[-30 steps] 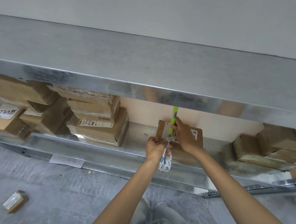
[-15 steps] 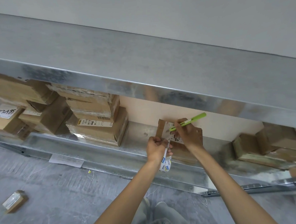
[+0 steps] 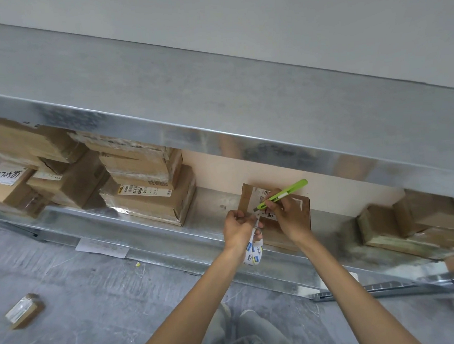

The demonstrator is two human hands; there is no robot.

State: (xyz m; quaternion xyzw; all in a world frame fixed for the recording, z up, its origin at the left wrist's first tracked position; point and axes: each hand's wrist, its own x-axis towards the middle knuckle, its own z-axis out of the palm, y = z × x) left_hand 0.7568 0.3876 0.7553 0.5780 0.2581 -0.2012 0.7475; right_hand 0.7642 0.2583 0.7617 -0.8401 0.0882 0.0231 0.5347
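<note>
A brown cardboard box (image 3: 301, 209) with a white label stands on the lower metal shelf (image 3: 203, 242) against the pale back wall. My right hand (image 3: 287, 216) grips a lime-green utility knife (image 3: 284, 194), its tip pointing down-left toward my other hand and its tail up-right. My left hand (image 3: 237, 228) holds a roll of tape (image 3: 253, 251) with blue and white print, which hangs below my fingers, and pinches something small by the knife tip. Both hands are in front of the box's lower left part.
Stacked cardboard boxes (image 3: 147, 187) fill the shelf to the left, more boxes (image 3: 410, 224) lie to the right. The upper metal shelf (image 3: 216, 98) overhangs everything. On the concrete floor lie a small box (image 3: 24, 310) and a white sheet (image 3: 103, 247). My knees show at the bottom.
The knife swung from upright to slanted, with its tail up-right, then slid a little lower toward my left hand. My left hand and the tape roll stayed in place.
</note>
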